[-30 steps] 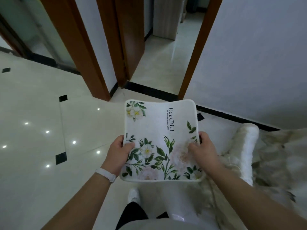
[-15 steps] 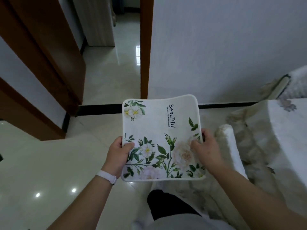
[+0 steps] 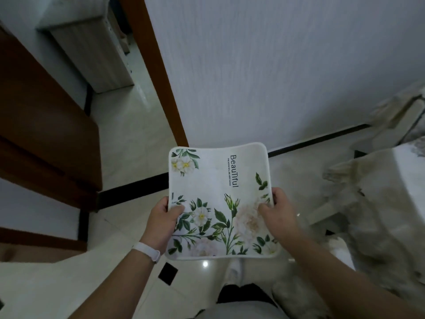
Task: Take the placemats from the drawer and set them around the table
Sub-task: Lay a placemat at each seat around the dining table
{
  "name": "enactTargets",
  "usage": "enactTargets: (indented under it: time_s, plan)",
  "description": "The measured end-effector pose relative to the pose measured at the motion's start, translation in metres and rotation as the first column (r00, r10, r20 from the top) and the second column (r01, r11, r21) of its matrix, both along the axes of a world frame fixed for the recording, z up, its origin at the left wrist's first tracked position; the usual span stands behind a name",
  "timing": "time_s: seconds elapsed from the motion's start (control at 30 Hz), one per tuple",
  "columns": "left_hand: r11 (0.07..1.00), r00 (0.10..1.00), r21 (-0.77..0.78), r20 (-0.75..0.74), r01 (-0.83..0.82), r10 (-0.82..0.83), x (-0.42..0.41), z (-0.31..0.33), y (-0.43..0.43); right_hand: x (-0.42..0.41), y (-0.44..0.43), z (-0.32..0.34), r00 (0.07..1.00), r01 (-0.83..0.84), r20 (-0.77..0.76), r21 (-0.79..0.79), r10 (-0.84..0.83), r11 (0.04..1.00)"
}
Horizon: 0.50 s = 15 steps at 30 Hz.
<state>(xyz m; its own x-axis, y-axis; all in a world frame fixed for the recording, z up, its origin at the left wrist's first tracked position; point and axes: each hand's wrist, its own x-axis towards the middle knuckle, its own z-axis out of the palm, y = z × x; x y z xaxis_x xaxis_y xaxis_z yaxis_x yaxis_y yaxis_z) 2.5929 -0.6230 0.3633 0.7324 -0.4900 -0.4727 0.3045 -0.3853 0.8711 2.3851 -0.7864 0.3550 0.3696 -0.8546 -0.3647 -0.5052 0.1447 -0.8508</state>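
Observation:
A white placemat [image 3: 213, 180] printed with green leaves, pale flowers and the word "Beautiful" is held flat in front of me at waist height. My left hand [image 3: 162, 221] grips its left edge, thumb on top, with a white band on the wrist. My right hand [image 3: 279, 211] grips the right edge the same way. The table [image 3: 409, 192], draped in a pale patterned cloth, shows at the far right edge. The drawer is not in view.
A white wall [image 3: 276, 65] stands straight ahead with a dark skirting. A brown door frame [image 3: 161, 88] opens onto a corridor with a wooden cabinet [image 3: 96, 49] at the upper left. Fabric-covered chairs [image 3: 345, 192] crowd the right. Glossy tiled floor [image 3: 115, 261] lies below.
The view has swung right: the doorways slid to the left and the wall and cloth-covered table came in on the right. Both hands keep the same hold on the placemat.

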Motion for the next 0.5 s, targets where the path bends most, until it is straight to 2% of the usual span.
enactTargets:
  time_s: [0.23, 0.5]
  plan:
    - [0.986, 0.987, -0.023, -0.003, 0.163, -0.163, 0.024, 0.013, -0.115, 0.003, -0.087, 0.019, 0.988, 0.153, 0.011, -0.030, -0.153, 0.988]
    - [0.930, 0.929, -0.029, -0.038, 0.366, -0.367, 0.055, -0.007, -0.235, 0.007, -0.148, 0.007, 0.924, 0.379, -0.032, -0.034, -0.380, 0.925]
